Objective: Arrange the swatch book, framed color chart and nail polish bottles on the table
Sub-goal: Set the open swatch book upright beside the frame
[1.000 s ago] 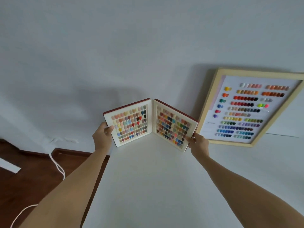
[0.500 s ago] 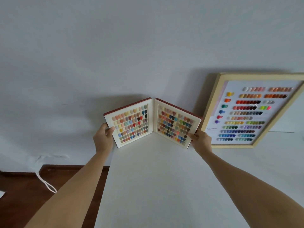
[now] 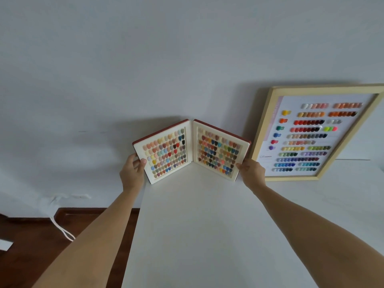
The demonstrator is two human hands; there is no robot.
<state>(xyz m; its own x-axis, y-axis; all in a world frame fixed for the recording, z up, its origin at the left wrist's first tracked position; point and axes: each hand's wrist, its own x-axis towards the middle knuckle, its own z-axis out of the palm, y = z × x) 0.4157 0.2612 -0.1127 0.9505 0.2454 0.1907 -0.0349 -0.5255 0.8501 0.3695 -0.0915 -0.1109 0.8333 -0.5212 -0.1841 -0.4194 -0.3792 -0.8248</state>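
The swatch book (image 3: 191,150) stands open and upright at the far left corner of the white table (image 3: 207,225), close to the wall, its two pages full of coloured nail tips and its cover dark red. My left hand (image 3: 133,173) grips the outer edge of the left page. My right hand (image 3: 252,173) holds the lower outer corner of the right page. To the right, the framed color chart (image 3: 311,134) in a pale wood frame leans against the wall on the table. No nail polish bottles are in view.
A plain white wall (image 3: 145,59) rises behind the table. Left of the table's edge lies dark wooden floor (image 3: 31,235) with a white cable (image 3: 62,229) running down from the wall.
The book has opened a little wider and shifted slightly right, nearer the chart. My hands stay on its two outer edges. The view has tilted, bringing the chart further into the picture.
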